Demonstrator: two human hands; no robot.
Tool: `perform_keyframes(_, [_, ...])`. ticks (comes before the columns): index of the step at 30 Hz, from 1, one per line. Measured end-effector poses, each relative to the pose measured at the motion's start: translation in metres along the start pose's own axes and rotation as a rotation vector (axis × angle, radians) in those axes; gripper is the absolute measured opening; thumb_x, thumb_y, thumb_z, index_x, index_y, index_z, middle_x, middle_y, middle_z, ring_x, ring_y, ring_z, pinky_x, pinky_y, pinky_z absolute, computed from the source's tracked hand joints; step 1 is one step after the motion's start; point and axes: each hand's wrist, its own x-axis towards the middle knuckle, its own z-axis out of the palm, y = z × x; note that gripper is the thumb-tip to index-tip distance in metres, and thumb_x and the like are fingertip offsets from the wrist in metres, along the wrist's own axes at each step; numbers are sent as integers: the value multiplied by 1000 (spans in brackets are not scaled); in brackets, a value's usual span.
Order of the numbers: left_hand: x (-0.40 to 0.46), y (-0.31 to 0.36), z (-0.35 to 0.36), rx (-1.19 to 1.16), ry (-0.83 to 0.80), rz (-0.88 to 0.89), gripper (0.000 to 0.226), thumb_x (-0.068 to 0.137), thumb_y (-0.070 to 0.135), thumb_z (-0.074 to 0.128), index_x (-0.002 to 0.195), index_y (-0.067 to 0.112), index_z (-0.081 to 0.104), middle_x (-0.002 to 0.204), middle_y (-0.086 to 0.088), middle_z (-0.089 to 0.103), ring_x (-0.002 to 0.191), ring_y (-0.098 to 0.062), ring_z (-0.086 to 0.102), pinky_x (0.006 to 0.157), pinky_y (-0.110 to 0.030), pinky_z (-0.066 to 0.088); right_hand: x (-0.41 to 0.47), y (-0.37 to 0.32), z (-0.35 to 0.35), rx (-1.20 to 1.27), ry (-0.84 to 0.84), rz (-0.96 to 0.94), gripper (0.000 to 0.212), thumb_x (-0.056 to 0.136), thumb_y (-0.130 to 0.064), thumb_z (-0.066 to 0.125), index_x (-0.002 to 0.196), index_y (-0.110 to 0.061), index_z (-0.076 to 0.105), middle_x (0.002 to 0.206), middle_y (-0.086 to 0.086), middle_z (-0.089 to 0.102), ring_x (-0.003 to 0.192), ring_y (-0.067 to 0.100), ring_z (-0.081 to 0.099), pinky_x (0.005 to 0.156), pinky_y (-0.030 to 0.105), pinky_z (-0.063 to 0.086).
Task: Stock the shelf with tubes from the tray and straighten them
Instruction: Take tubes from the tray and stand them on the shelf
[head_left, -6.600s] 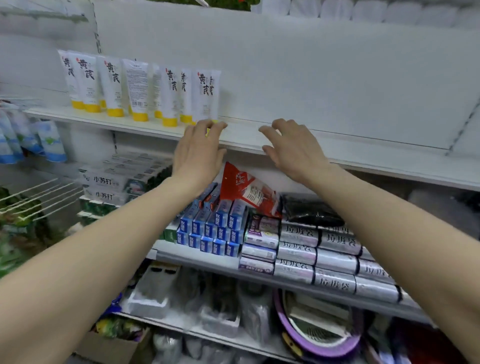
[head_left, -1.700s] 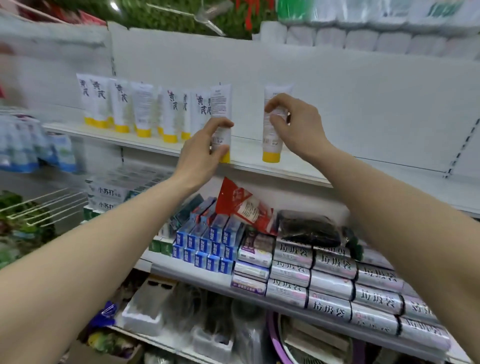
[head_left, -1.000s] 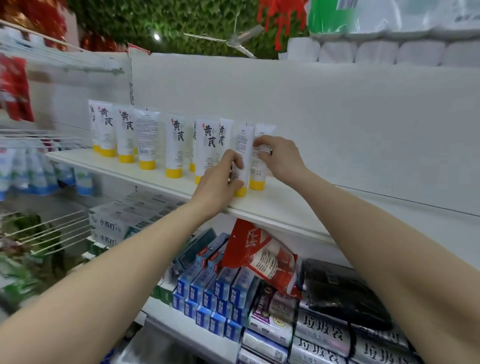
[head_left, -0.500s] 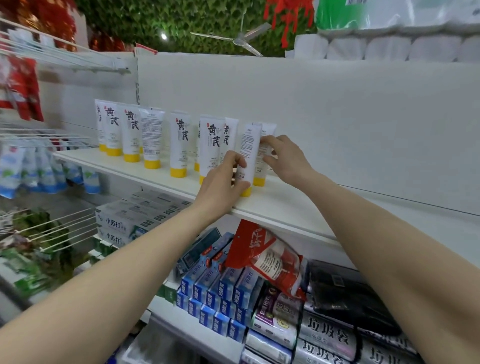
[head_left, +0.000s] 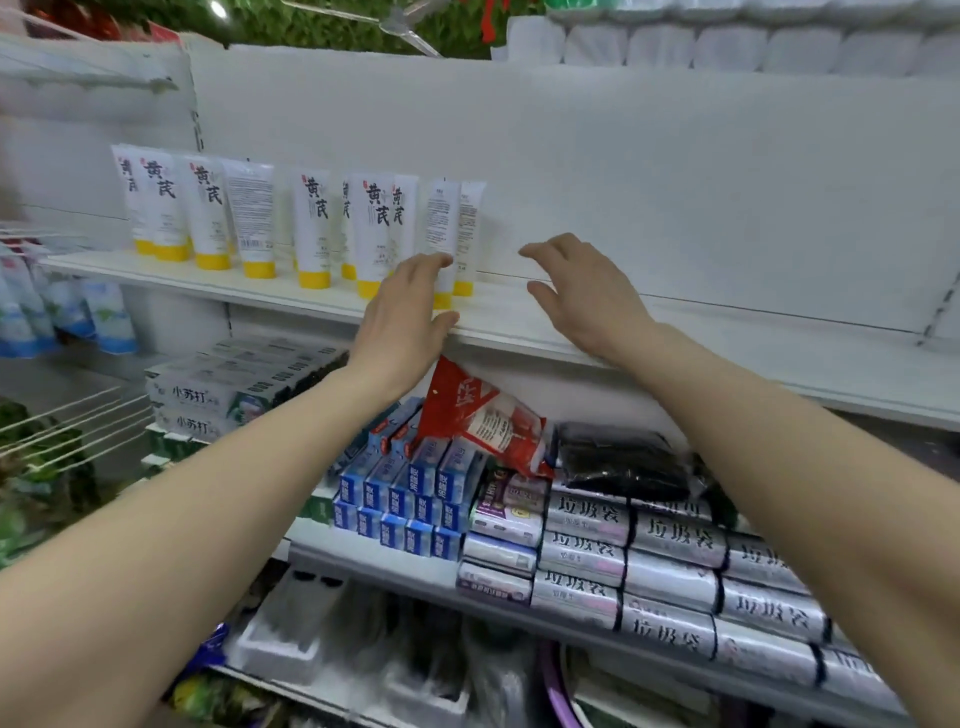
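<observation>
Hands off the tubes now: left hand (head_left: 402, 317) and right hand (head_left: 582, 296), each grip released, fingers relaxed, near shelf (head_left: 727, 358) edge. Beyond, the two newest tubes (head_left: 452, 239) stand upright, ending the row; placement looks done, backs face out

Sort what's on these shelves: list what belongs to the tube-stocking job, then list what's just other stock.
Belongs to the job:
- row of white tubes with yellow caps
- the two rightmost tubes, label backs facing out
- top shelf
- left hand and right hand, both holding nothing

Just other stock:
- red packet
- blue boxes
- silver rolls
- black packet
</observation>
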Motion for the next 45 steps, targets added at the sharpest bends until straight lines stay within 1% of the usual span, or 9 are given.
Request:
perform_keyframes(10, [-87, 72, 20, -35, -138, 168, 57, 89, 18, 63, 141, 15, 41, 140, -9, 48, 128, -29, 43, 104, -41, 39, -151, -2, -41, -160, -119, 71, 45, 96, -31, 49, 137, -14, 47, 129, 13, 53, 111, 34, 53, 89, 44, 44])
perform_keyframes(14, [-124, 110, 46, -71, -209, 233, 54, 90, 20, 60, 140, 15, 42, 142, -10, 46, 131, -29, 41, 105, -44, 39, -223, 10, -56, -223, -170, 128, 44, 94, -30, 53, 135, -13, 50, 127, 16, 54, 108, 37, 53, 86, 47, 46])
perform_keyframes(18, [-155, 149, 78, -71, -268, 284, 53, 89, 23, 63, 138, 15, 44, 138, -9, 49, 125, -30, 45, 104, -42, 38, -289, 27, -65, -248, -216, 178, 41, 92, -28, 55, 128, -10, 54, 116, 18, 58, 97, 39, 56, 77, 48, 49])
perform_keyframes(22, [-189, 188, 120, -102, -348, 362, 54, 89, 20, 64, 139, 12, 44, 139, -10, 48, 127, -32, 44, 106, -40, 35, -359, 54, -66, -243, -264, 267, 42, 90, -29, 55, 128, -11, 54, 114, 16, 58, 96, 39, 56, 77, 47, 49])
perform_keyframes(26, [-224, 230, 175, -122, -458, 409, 55, 90, 23, 62, 140, 12, 42, 141, -10, 46, 127, -32, 43, 105, -42, 37, -437, 88, -63, -223, -323, 380, 43, 89, -30, 55, 128, -11, 54, 113, 15, 58, 99, 38, 55, 78, 46, 46])
perform_keyframes(32, [-289, 306, 268, -177, -650, 425, 54, 90, 23, 62, 139, 14, 43, 139, -9, 47, 125, -33, 43, 102, -43, 38, -576, 148, -52, -150, -438, 604, 43, 87, -30, 55, 125, -10, 58, 107, 17, 59, 91, 40, 58, 72, 45, 50])
perform_keyframes(40, [-407, 395, 395, -261, -924, 493, 54, 79, 18, 73, 129, 9, 54, 126, -12, 56, 111, -35, 53, 94, -41, 43, -773, 216, -28, -25, -610, 958, 39, 91, -22, 54, 127, -6, 55, 107, 20, 58, 90, 42, 57, 70, 46, 50])
perform_keyframes(43, [-456, 415, 435, -283, -1034, 495, 56, 78, 19, 74, 130, 9, 54, 125, -12, 57, 111, -34, 54, 92, -42, 46, -832, 230, -14, 4, -715, 1085, 38, 94, -16, 56, 131, -7, 54, 117, 21, 57, 93, 43, 57, 68, 43, 46])
perform_keyframes(45, [-489, 423, 459, -308, -1116, 476, 55, 79, 16, 73, 130, 8, 55, 125, -13, 57, 112, -35, 54, 94, -42, 45, -866, 236, -3, 24, -808, 1147, 41, 96, -16, 53, 136, -10, 49, 127, 19, 53, 102, 42, 54, 73, 44, 45])
